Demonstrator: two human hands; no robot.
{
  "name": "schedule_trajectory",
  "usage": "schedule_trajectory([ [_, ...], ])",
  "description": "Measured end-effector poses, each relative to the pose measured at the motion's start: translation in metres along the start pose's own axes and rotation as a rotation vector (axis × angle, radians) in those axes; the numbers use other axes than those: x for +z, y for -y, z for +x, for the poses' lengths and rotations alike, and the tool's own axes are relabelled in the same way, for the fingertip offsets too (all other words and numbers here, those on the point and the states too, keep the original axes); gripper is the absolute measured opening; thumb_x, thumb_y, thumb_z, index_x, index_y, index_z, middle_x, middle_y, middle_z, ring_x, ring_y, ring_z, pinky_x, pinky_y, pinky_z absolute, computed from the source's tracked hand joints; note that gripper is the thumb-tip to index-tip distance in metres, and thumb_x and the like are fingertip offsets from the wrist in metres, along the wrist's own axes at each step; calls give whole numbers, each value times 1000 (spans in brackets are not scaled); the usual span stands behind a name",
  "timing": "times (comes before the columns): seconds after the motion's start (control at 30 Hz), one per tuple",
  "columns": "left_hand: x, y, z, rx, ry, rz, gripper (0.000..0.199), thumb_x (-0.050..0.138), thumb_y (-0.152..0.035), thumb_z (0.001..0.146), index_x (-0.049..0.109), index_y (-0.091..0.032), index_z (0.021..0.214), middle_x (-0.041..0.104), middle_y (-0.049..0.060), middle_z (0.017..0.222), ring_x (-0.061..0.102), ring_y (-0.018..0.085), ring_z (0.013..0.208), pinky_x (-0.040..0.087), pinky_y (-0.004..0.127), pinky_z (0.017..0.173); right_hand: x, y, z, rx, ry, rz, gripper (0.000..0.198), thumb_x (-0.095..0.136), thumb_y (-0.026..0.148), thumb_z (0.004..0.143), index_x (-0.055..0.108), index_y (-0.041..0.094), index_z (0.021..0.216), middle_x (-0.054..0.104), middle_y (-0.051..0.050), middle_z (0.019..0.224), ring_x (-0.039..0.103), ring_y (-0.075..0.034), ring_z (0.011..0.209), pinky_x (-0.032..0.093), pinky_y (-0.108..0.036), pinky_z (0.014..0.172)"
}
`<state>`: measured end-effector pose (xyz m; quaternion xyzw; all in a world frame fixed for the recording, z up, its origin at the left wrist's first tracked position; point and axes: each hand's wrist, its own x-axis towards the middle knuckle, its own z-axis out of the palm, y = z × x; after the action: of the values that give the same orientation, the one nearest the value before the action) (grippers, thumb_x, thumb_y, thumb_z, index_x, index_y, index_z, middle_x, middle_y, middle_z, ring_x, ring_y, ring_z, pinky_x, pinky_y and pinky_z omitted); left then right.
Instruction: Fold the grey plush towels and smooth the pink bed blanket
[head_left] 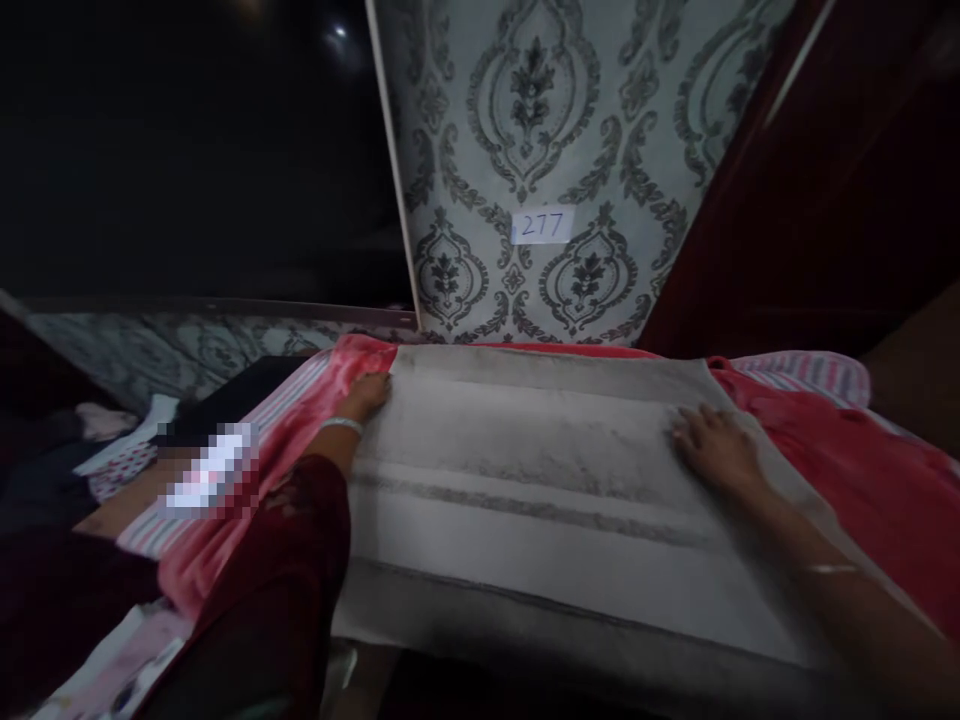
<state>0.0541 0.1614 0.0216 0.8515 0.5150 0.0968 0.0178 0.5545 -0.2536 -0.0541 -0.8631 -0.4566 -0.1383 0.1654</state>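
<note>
A grey plush cloth (480,425) with lighter and darker bands lies spread out over a red plush blanket (862,455). My left hand (367,395), with a bracelet at the wrist, rests at the cloth's far left edge, its fingers lying low on the fabric. On the right part of the cloth my right hand (716,445) lies palm down with its fingers spread. Neither hand lifts the cloth. The red blanket shows along the left, right and far sides, with a striped underside (810,372) turned up at the far right.
A large dark screen (195,160) stands at the back left. Patterned wallpaper (525,120) carries a paper label (543,225) reading 277. A dark red glossy panel (840,200) slopes at the right. Loose fabrics (127,465) lie at the left.
</note>
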Motion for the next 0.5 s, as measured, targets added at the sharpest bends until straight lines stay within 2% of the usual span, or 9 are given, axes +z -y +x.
schedule_trajectory([
  [0.1,0,5,9,-35,23,-62,30,66,-32,94,67,-18,121,66,12,129,63,27,120,52,46,103,12,72,-36,-362,-71,140,51,42,44,99,66,19,136,49,-20,155,45,-40,142,45,-60,108],
  [0.2,1,5,16,-62,-19,-126,23,68,-19,85,72,-17,108,65,15,134,53,34,135,44,46,111,21,125,-74,-565,-71,231,49,43,43,101,64,24,140,48,-13,158,46,-34,143,44,-55,112],
  [0.27,0,6,21,-81,-55,-185,23,69,-17,82,73,-16,104,63,17,137,50,36,138,42,45,112,25,141,-90,-580,-66,256,48,41,43,103,64,26,141,50,-12,157,48,-32,142,44,-55,113],
  [0.33,-2,9,26,-103,-61,-262,21,70,-18,80,72,-15,101,67,17,129,54,33,133,45,40,108,26,145,-97,-547,-76,274,48,39,42,104,62,26,143,53,-12,154,52,-31,139,44,-55,113],
  [0.43,-6,20,28,-142,-3,-406,18,73,-25,79,70,-16,95,72,10,102,65,27,110,52,32,92,25,142,-98,-505,-101,308,49,40,44,105,62,23,142,57,-14,150,55,-31,136,45,-55,113],
  [0.5,-9,30,24,-177,71,-512,19,75,-32,79,69,-17,89,70,6,83,68,25,91,53,31,79,23,141,-96,-497,-111,326,48,41,45,104,64,23,140,59,-13,148,56,-31,134,46,-54,112],
])
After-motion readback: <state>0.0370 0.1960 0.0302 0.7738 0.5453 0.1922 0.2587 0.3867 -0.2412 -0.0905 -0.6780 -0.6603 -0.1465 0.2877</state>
